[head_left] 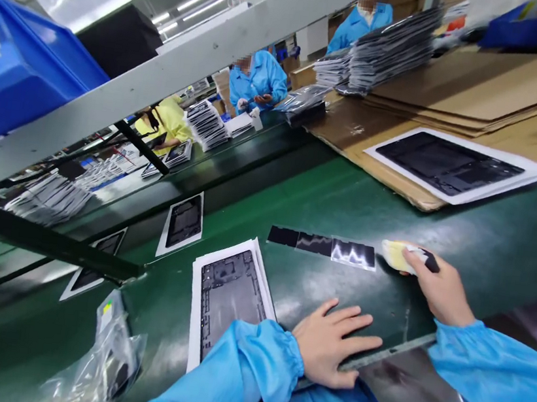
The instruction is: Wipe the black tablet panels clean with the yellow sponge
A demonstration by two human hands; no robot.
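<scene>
My left hand (pixel 333 343) is open, its fingers spread over the front edge of the green bench, with no object under it that I can see. Its sleeve covers a corner of the black device panel (pixel 232 288), which lies on white sheets. My right hand (pixel 440 286) is closed around a yellow-and-white wad (pixel 397 254) with a black piece at its back; whether it is cloth or sponge I cannot tell. Just left of the wad lies a strip of glossy black film pieces (pixel 315 245), flat on the bench.
Another black panel on white paper (pixel 451 162) rests partly on cardboard sheets (pixel 481 90). Smaller panels (pixel 185 220) lie to the left, near a clear plastic bag (pixel 114 352). A slanted metal frame (pixel 219 46) carries a blue bin (pixel 24 63). Co-workers (pixel 259 81) sit beyond.
</scene>
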